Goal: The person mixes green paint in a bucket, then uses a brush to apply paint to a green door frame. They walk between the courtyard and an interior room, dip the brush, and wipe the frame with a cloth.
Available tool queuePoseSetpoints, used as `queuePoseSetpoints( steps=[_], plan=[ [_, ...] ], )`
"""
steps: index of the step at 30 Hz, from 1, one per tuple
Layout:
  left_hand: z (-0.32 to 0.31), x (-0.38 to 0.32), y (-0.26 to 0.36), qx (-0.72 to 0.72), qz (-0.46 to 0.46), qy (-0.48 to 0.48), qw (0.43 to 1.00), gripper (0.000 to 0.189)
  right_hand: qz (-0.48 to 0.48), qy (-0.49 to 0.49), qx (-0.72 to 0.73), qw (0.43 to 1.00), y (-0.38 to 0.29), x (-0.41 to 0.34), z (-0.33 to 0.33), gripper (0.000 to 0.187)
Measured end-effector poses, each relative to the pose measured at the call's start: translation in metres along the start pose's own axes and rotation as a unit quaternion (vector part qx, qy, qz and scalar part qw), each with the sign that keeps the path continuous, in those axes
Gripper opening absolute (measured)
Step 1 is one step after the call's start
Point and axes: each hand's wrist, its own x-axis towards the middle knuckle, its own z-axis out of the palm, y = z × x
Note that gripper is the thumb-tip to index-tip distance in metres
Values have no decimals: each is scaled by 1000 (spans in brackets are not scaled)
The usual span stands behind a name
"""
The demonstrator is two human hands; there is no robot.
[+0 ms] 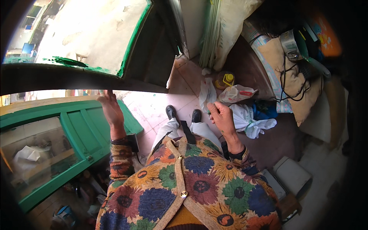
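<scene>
My left hand [112, 112] is raised with its fingers stretched out, the fingertips at the edge of a dark door leaf [143, 82] with a glass pane. Fresh-looking green paint [130, 43] streaks the border of that pane. Behind my left hand is a green-painted door panel [83, 120] with its own glass pane. My right hand [223, 117] is curled in front of my body, its thumb pressed over the index finger. A trace of green shows by its fingers, and the folded fingers hide whether something thin is held. Small green spots mark that hand.
On the floor to the right are an oil bottle with a yellow cap [225, 80], white plastic bags [250, 122] and a blue bag [266, 110]. A beige cushion [283, 66] with black cables and a metal pot [290, 46] lie farther right. Clutter [64, 215] fills the lower left.
</scene>
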Motion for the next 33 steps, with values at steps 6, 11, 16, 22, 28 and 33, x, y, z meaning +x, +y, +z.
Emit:
queuePoseSetpoints(
  steps=[6, 11, 16, 22, 28, 33],
  plan=[
    [22, -28, 6, -5, -44, 5, 999, 79, -21, -33, -26, 999, 7, 6, -4, 39],
    [41, -47, 13, 0, -48, -52, 998, 80, -48, -50, -41, 997, -8, 10, 2, 38],
    [52, -67, 20, 24, -102, -62, 993, 95, -63, -92, -64, 992, -22, 13, 24, 37],
    [78, -82, 12, 20, -115, -125, 985, 92, -140, -184, -103, 967, -30, 13, 50, 29],
    [87, -84, 14, 56, -120, -187, 973, 90, -209, -157, -112, 959, -29, 17, 64, 28],
    [82, -84, 18, 72, -117, -212, 968, 91, -202, -160, -138, 956, -22, 14, 77, 27]
  ],
)
